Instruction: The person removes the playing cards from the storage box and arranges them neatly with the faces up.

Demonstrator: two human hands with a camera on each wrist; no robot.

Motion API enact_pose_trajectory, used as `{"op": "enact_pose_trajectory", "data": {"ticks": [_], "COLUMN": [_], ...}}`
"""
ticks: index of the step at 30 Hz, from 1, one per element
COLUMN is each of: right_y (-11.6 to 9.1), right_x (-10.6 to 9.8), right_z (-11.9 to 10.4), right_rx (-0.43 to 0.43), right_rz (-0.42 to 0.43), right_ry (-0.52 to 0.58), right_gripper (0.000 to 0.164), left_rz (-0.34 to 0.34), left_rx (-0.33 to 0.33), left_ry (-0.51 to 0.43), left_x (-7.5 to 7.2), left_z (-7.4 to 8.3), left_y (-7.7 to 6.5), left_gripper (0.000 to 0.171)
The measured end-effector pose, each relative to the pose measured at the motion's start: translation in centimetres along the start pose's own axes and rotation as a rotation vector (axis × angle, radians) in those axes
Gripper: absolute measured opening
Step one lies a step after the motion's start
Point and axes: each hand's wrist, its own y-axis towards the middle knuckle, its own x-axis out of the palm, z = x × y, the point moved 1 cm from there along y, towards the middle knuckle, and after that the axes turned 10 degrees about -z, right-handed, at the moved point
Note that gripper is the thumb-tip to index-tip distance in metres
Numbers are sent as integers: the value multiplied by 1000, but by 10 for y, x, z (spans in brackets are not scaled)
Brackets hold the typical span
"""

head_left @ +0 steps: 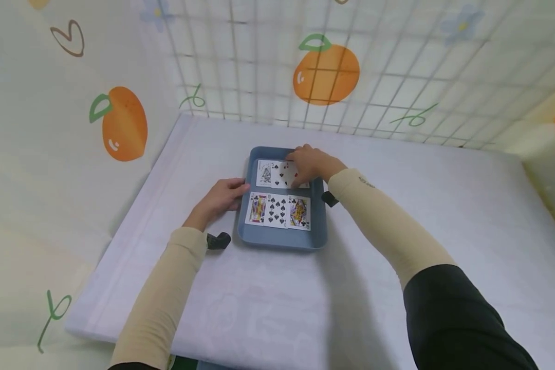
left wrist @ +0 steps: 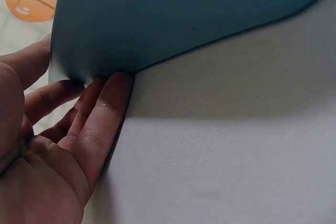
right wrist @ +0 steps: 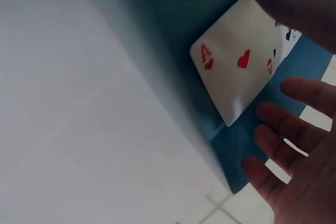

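My right hand (head_left: 311,163) spreads loose-fingered over the ace of hearts (right wrist: 236,77) (its red "A" reads plainly), my thumb overlapping one end. My left hand (head_left: 221,199) grips the left edge of the blue tray (head_left: 279,239), mid-frame. Inside, a joker (head_left: 264,173) and spade card (head_left: 279,174) adjoin the ace; below, two face cards (head_left: 257,208) flank another spade card (head_left: 277,209). My right sleeve (head_left: 379,216) bears lettering (head_left: 366,182) too small to read.
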Motion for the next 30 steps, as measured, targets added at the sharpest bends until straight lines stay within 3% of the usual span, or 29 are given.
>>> {"op": "enact_pose_trajectory", "data": {"ticks": [8, 18, 30], "right_y": [3, 2, 5], "right_x": [-1, -1, 1], "right_z": [-1, -2, 0], "right_rx": [32, 62, 79], "right_rz": [-45, -81, -78], "right_ry": [-18, 37, 62], "right_gripper": [92, 88, 93], "left_rz": [11, 6, 6], "left_rx": [-15, -16, 7], "left_ry": [13, 10, 9], "left_x": [1, 3, 2], "left_z": [1, -1, -2], "left_y": [-1, 2, 0], "left_gripper": [57, 58, 57]}}
